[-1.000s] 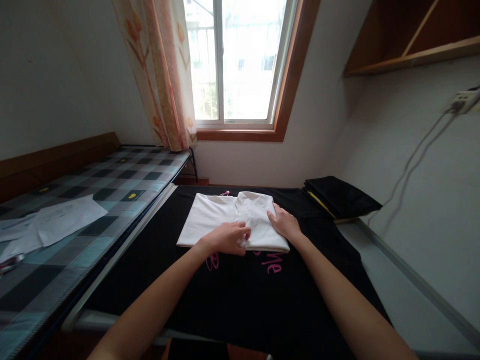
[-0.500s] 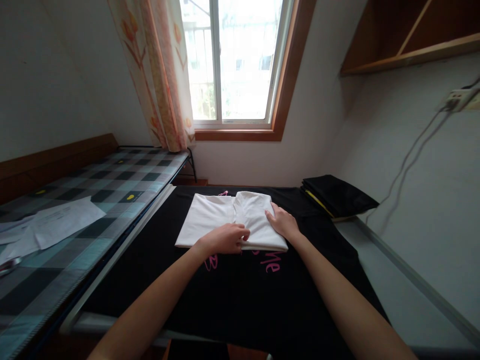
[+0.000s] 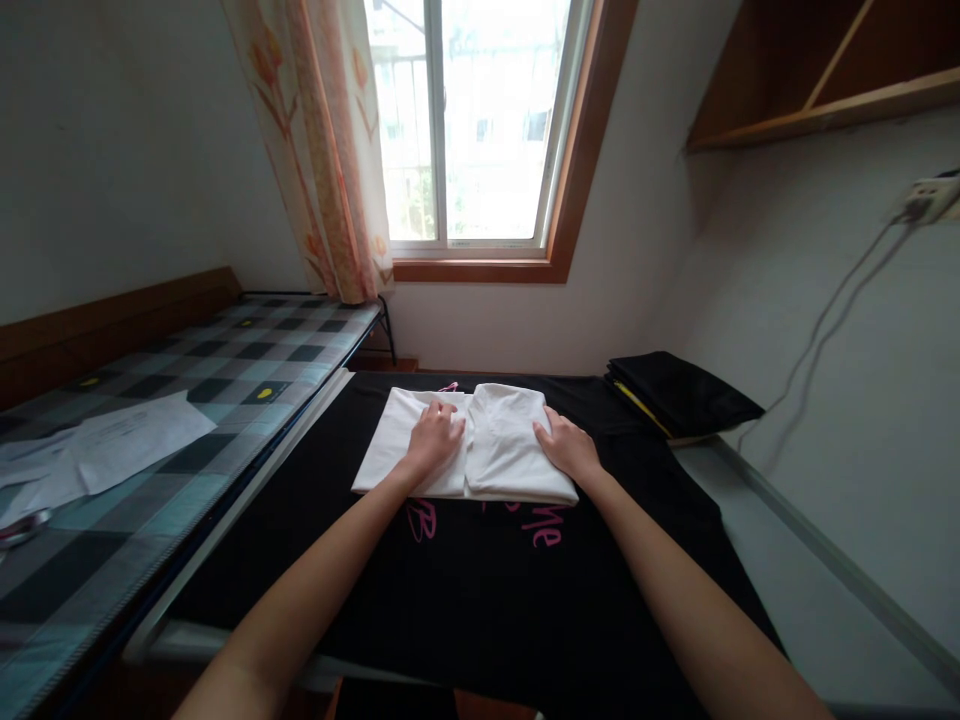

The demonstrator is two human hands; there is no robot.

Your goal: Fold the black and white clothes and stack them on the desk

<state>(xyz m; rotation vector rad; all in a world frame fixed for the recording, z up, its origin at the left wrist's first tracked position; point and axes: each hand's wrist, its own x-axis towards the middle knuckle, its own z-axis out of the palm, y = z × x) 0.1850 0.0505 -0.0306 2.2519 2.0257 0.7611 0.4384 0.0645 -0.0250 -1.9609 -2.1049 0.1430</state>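
Observation:
A folded white garment point(image 3: 510, 455), probably a shirt, lies flat on a black cloth with pink lettering point(image 3: 544, 530). A seam or gap runs down its middle between a left and a right folded part. On the left part rests my left hand point(image 3: 436, 435), its fingers slightly bent and apart, holding nothing. My right hand point(image 3: 568, 442) lies open against the garment's right edge, thumb on top of the fabric; its outer fingers are partly hidden.
The black cloth covers a table point(image 3: 450, 610). A folded black item point(image 3: 679, 392) with a yellow edge sits at the back right. To the left is a bed with a checked mattress point(image 3: 300, 355), bearing papers point(image 3: 135, 445). A cable point(image 3: 817, 320) hangs down the right wall.
My left hand has moved from the garment's front middle edge, where its fingers were pinched, up and left onto the left part. The middle now lies flatter. My right hand stays put.

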